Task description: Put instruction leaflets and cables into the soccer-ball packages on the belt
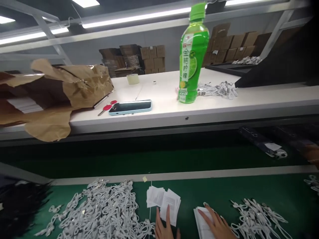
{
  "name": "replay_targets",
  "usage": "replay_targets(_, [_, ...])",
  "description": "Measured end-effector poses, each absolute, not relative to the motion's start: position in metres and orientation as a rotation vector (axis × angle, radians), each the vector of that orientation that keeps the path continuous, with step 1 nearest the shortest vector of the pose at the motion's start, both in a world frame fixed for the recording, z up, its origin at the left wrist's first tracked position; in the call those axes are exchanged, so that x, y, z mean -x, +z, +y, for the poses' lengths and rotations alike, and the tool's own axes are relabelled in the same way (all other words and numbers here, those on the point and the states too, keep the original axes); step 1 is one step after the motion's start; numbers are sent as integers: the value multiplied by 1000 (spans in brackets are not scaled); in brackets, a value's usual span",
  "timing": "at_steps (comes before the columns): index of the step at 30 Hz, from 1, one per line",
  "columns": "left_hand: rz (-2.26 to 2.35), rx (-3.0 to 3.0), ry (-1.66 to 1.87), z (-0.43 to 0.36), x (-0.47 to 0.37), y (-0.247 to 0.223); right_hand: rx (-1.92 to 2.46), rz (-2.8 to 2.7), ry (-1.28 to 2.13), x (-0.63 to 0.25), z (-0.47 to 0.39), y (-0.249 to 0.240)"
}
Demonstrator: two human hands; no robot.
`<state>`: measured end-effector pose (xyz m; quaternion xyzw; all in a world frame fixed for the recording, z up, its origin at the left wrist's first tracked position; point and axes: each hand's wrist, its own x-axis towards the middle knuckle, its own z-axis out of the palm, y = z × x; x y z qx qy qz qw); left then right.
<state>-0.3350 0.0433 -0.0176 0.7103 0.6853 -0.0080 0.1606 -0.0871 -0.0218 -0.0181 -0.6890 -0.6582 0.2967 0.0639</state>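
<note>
Two small fanned stacks of printed white leaflets (pixel 171 199) lie on the green work surface (pixel 189 196). My left hand (pixel 164 229) is at their lower edge, fingers spread, with a fingertip on the right-hand stack. My right hand (pixel 218 225) lies with outstretched fingers over another stack of folded white papers (pixel 202 223); its thumb is hidden. A large heap of white bundled cables (pixel 107 212) spreads to the left of my left hand. More white cables (pixel 255 217) are heaped just right of my right hand.
A white shelf (pixel 164 89) runs across above the green surface. On it are a torn brown paper package (pixel 84 83), a phone (pixel 131 107), scissors (pixel 107 107), a tape roll (pixel 133 79) and a green drink bottle (pixel 193 63). Black items (pixel 22 205) lie at the far left.
</note>
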Motion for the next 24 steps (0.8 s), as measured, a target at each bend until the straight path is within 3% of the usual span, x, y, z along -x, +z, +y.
replay_targets(7, [1683,-1945,-98,83,337,11,2106,-1869,820,101,-34,-22])
replay_targets(17, [1528,-2019,-70,50,326,20,2177,-1684,771,132,-42,-30])
replay_targets(24, [882,-2066,-3,42,323,40,2040,-1480,725,144,-59,-17])
